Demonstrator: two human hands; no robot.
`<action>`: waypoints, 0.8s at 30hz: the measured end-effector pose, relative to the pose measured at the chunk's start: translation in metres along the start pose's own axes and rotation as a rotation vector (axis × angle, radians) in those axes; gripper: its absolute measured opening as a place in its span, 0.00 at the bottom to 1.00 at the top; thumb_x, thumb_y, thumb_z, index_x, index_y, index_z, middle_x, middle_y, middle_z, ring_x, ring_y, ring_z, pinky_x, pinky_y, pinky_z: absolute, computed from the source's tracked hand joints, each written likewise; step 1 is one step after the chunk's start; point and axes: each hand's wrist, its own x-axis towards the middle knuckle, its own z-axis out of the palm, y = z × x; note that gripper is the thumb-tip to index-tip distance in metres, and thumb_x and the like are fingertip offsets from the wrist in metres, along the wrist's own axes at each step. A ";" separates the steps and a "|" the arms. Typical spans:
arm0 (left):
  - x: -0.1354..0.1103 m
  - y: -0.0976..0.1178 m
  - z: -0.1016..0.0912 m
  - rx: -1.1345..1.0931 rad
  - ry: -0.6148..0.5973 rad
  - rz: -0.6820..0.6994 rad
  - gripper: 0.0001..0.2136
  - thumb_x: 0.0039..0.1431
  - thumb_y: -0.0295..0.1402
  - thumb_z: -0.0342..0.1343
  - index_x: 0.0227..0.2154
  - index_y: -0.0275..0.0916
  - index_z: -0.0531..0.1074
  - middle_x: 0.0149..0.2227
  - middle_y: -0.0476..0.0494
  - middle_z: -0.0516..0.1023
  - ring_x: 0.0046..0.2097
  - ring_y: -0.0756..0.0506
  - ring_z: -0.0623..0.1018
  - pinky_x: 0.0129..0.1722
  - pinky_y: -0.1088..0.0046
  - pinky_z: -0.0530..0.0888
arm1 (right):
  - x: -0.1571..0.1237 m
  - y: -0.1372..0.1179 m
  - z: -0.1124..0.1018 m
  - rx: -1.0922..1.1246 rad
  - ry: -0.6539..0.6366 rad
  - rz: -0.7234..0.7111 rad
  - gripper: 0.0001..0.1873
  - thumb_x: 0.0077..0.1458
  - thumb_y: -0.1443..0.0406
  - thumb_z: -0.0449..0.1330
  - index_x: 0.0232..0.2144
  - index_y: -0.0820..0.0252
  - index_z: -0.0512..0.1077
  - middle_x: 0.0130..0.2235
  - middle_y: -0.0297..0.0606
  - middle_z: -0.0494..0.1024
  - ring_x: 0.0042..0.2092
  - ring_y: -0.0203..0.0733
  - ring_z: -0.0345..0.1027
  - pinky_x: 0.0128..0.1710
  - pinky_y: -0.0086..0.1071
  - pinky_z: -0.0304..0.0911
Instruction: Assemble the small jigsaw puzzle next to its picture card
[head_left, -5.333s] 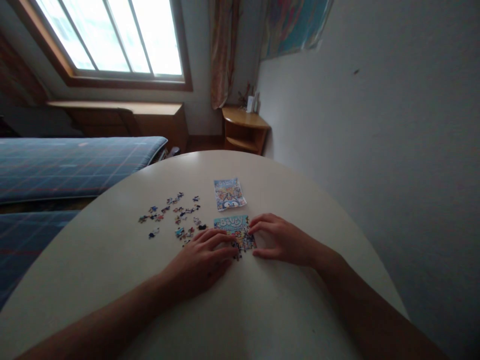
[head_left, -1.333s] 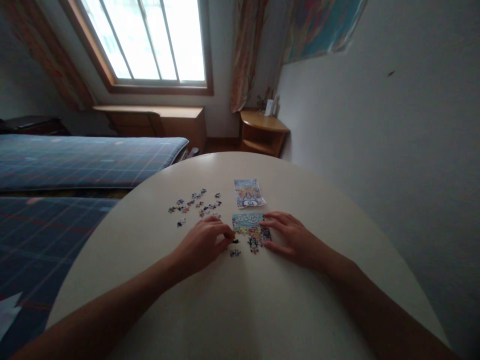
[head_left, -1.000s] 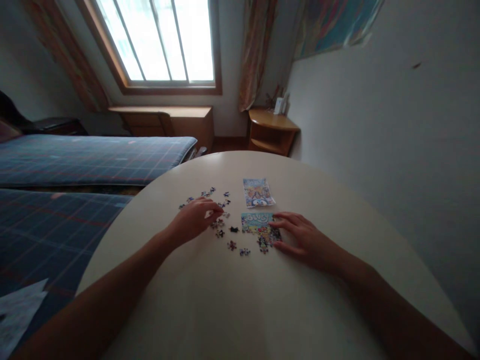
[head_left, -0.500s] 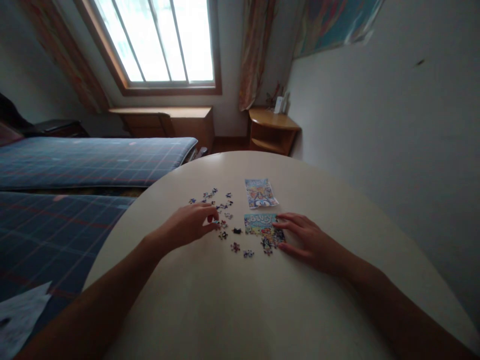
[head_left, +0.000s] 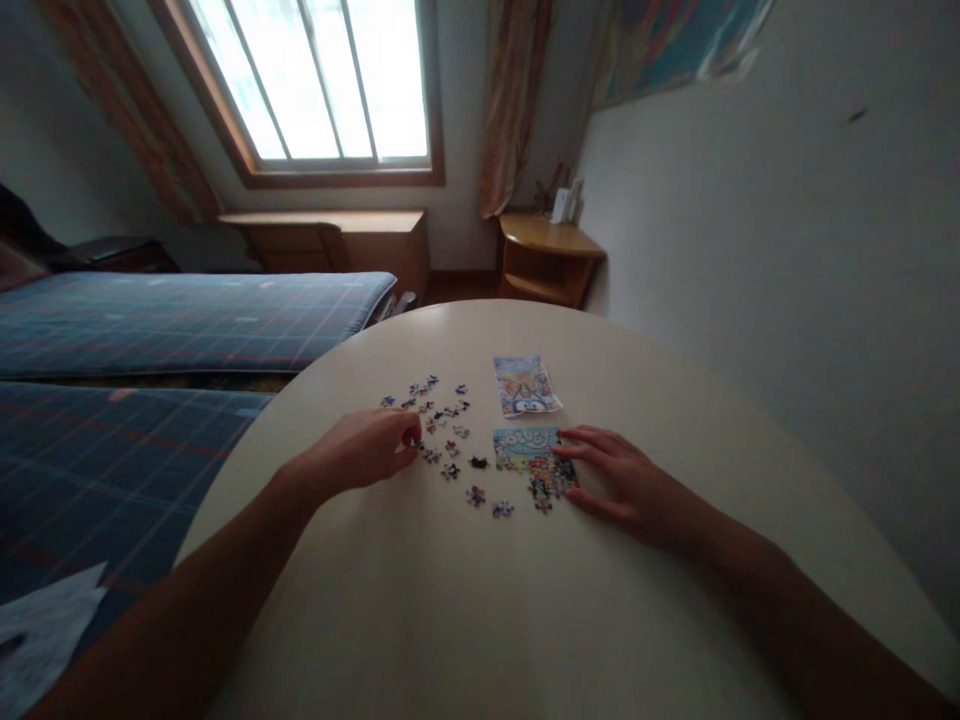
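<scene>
A partly built jigsaw puzzle [head_left: 529,455] lies on the round cream table [head_left: 465,600]. My right hand [head_left: 626,480] rests against its right edge, fingers stretched out along it. My left hand [head_left: 367,448] lies among the loose puzzle pieces [head_left: 442,420] to the left, fingertips pinched together at a small piece; what they hold is too small to make out. Three stray pieces [head_left: 487,495] lie just below the puzzle. A printed reference picture [head_left: 525,385] lies flat beyond the puzzle.
Two beds with blue plaid covers [head_left: 150,320] stand left of the table. A grey wall [head_left: 750,250] runs close along the right. A wooden corner shelf [head_left: 547,255] and a low cabinet [head_left: 330,240] sit under the window.
My left hand has moved left from the puzzle's edge into the loose pieces and closed its fingertips there. The right hand stays at the puzzle's right side. The view has panned left.
</scene>
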 end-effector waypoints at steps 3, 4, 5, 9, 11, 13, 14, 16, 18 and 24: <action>0.000 -0.001 -0.002 0.026 -0.003 -0.041 0.08 0.57 0.36 0.53 0.36 0.44 0.75 0.36 0.45 0.80 0.36 0.41 0.78 0.32 0.69 0.68 | 0.000 -0.001 -0.002 0.005 -0.016 0.013 0.24 0.61 0.53 0.57 0.57 0.52 0.68 0.62 0.45 0.67 0.64 0.55 0.58 0.62 0.57 0.57; 0.000 -0.001 -0.003 0.030 0.000 -0.046 0.08 0.57 0.36 0.53 0.36 0.44 0.75 0.37 0.44 0.80 0.36 0.41 0.78 0.32 0.69 0.68 | 0.000 -0.001 -0.002 0.008 -0.020 0.014 0.24 0.61 0.53 0.57 0.57 0.52 0.68 0.62 0.45 0.67 0.64 0.55 0.58 0.62 0.57 0.57; 0.000 -0.001 -0.004 0.035 0.006 -0.047 0.08 0.56 0.36 0.53 0.37 0.44 0.75 0.37 0.45 0.80 0.36 0.41 0.78 0.33 0.69 0.69 | 0.000 -0.001 -0.002 0.009 -0.022 0.013 0.24 0.61 0.53 0.57 0.57 0.52 0.68 0.62 0.45 0.67 0.64 0.55 0.58 0.62 0.56 0.57; -0.003 0.001 -0.006 0.058 0.076 -0.029 0.10 0.55 0.35 0.53 0.39 0.44 0.75 0.40 0.45 0.80 0.38 0.41 0.78 0.35 0.68 0.71 | 0.001 -0.001 -0.002 0.002 -0.016 0.007 0.24 0.61 0.53 0.57 0.57 0.52 0.68 0.62 0.46 0.67 0.64 0.55 0.58 0.61 0.56 0.57; -0.003 0.000 -0.007 0.070 0.122 -0.036 0.10 0.56 0.36 0.54 0.39 0.43 0.75 0.40 0.44 0.80 0.39 0.41 0.78 0.37 0.67 0.72 | 0.001 -0.001 -0.002 -0.002 -0.015 0.014 0.24 0.61 0.53 0.57 0.56 0.53 0.69 0.62 0.46 0.67 0.63 0.55 0.58 0.61 0.56 0.57; -0.001 -0.004 -0.005 0.080 0.170 -0.045 0.11 0.57 0.38 0.54 0.40 0.43 0.75 0.41 0.44 0.79 0.41 0.40 0.78 0.38 0.65 0.73 | 0.002 -0.002 -0.002 -0.003 -0.021 0.022 0.24 0.61 0.53 0.57 0.56 0.53 0.69 0.62 0.46 0.67 0.63 0.55 0.59 0.61 0.56 0.57; 0.000 -0.009 -0.004 0.084 0.199 -0.047 0.11 0.58 0.38 0.53 0.41 0.43 0.75 0.43 0.43 0.79 0.43 0.39 0.78 0.40 0.64 0.73 | 0.002 -0.002 -0.003 -0.002 -0.024 0.027 0.24 0.61 0.53 0.57 0.56 0.52 0.69 0.62 0.46 0.67 0.63 0.55 0.59 0.61 0.56 0.57; 0.005 -0.020 0.001 0.079 0.267 -0.054 0.13 0.60 0.39 0.52 0.44 0.43 0.75 0.48 0.43 0.78 0.49 0.38 0.76 0.44 0.62 0.74 | 0.002 -0.002 -0.003 0.002 -0.028 0.033 0.24 0.60 0.53 0.58 0.56 0.52 0.69 0.62 0.46 0.67 0.63 0.56 0.59 0.61 0.56 0.57; 0.010 -0.034 0.007 0.057 0.329 -0.080 0.17 0.60 0.42 0.52 0.49 0.43 0.73 0.54 0.42 0.75 0.54 0.37 0.74 0.51 0.60 0.72 | 0.002 -0.002 -0.003 0.008 -0.028 0.033 0.24 0.60 0.53 0.57 0.56 0.52 0.69 0.62 0.45 0.67 0.63 0.56 0.59 0.61 0.56 0.57; 0.025 -0.053 0.032 -0.132 0.249 -0.082 0.34 0.67 0.51 0.37 0.68 0.33 0.49 0.70 0.35 0.50 0.70 0.37 0.53 0.66 0.57 0.54 | 0.002 0.000 -0.003 -0.010 -0.027 0.024 0.24 0.61 0.52 0.57 0.57 0.52 0.69 0.61 0.46 0.68 0.63 0.55 0.59 0.61 0.56 0.58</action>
